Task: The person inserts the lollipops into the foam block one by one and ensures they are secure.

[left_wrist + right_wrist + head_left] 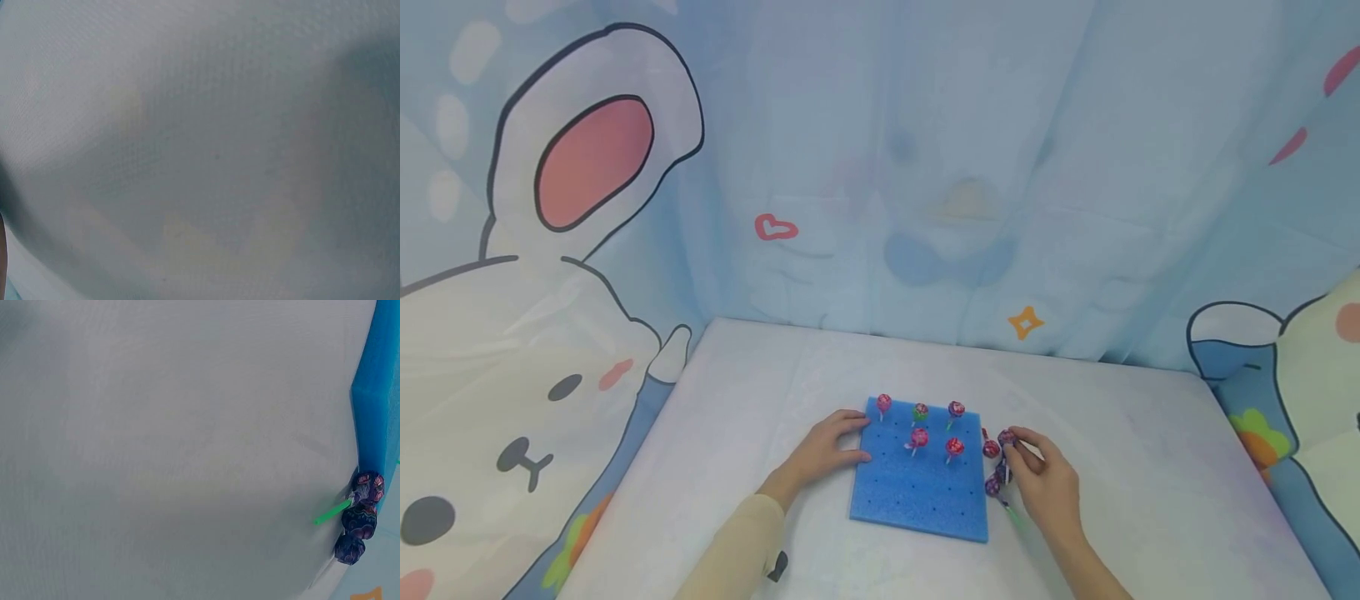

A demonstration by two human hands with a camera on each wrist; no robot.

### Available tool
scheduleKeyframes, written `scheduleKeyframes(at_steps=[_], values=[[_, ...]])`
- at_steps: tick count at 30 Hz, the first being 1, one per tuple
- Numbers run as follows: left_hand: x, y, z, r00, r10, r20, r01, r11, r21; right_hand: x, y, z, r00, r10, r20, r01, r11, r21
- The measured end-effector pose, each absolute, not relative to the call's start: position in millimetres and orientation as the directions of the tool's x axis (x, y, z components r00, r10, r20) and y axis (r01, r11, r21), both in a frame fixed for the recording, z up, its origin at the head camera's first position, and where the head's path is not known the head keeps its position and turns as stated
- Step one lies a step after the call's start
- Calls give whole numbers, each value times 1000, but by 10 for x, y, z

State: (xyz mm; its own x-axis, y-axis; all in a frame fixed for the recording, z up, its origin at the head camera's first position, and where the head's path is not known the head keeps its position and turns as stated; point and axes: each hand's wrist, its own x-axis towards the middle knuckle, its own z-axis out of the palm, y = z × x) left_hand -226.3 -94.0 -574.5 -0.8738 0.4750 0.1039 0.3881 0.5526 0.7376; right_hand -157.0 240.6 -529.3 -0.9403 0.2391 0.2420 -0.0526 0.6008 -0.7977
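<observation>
A blue foam board (917, 492) with rows of small holes lies flat on the table. Several wrapped lollipops stand upright in its upper rows, among them a pink one (919, 437) and a red one (954, 447). My left hand (820, 450) touches the board's left edge, thumb and fingers extended. Beyond the right edge, my right hand (1051, 487) pinches a purple lollipop (1006, 437) between thumb and fingers. Beside it lie a loose red lollipop (991, 449) and dark purple lollipops (992, 486). The right wrist view shows purple lollipops (359, 522) against the board's side (373, 425); neither wrist view shows the grip.
A white cloth (760, 375) covers the table. Blue curtains (887, 167) with cartoon figures hang behind and at both sides. A small dark object (778, 567) lies by the left sleeve (737, 542). White cloth (219, 156) fills most of the left wrist view.
</observation>
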Motion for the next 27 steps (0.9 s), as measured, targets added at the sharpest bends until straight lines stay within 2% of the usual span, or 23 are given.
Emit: scheduleKeyframes(at_steps=[7, 27], values=[[-2258, -942, -5750, -873, 473, 118, 396, 546, 739, -1585, 2361, -5335, -941, 216, 260, -106, 541, -834], [-2262, -948, -5760, -871, 478, 115, 396, 543, 740, -1647, 2178, -5376, -960, 255, 118, -37, 301, -953]])
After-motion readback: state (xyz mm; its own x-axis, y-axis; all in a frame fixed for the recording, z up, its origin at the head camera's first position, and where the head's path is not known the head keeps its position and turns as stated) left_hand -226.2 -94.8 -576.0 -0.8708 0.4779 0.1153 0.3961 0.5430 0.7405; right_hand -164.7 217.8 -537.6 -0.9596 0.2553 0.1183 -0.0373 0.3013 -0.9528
